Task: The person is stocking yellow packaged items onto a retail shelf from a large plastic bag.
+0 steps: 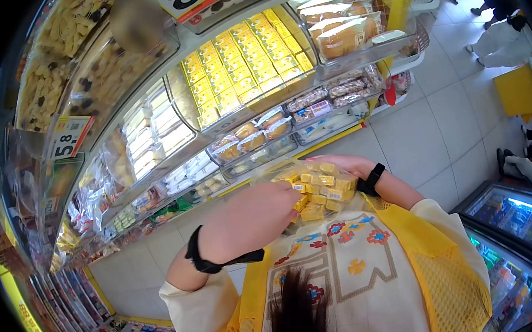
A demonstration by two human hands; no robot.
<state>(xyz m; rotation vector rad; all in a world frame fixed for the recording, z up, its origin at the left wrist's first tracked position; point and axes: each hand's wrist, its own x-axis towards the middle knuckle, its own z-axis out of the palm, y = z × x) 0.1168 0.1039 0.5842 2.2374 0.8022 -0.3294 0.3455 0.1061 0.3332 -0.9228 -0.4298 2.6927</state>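
Observation:
A clear plastic bag (345,208) full of small yellow boxes (325,186) is held in front of my chest. My right hand (349,164) grips the bag along its far right side, fingers partly hidden behind the plastic. My left hand (266,205) is closed at the bag's left side, its fingertips curled against the yellow boxes; what they hold is hidden. Above the bag, a clear shelf bin (193,118) holds rows of similar yellow boxes (244,60). Both wrists wear black bands.
Shelves with clear bins curve across the left and top, holding bagged bread (343,36) and wrapped snacks. A price tag (72,136) hangs at left. Tiled floor (452,121) runs to the right, with other people (499,41) and a yellow box-like stand (517,90). A lit freezer (517,213) stands lower right.

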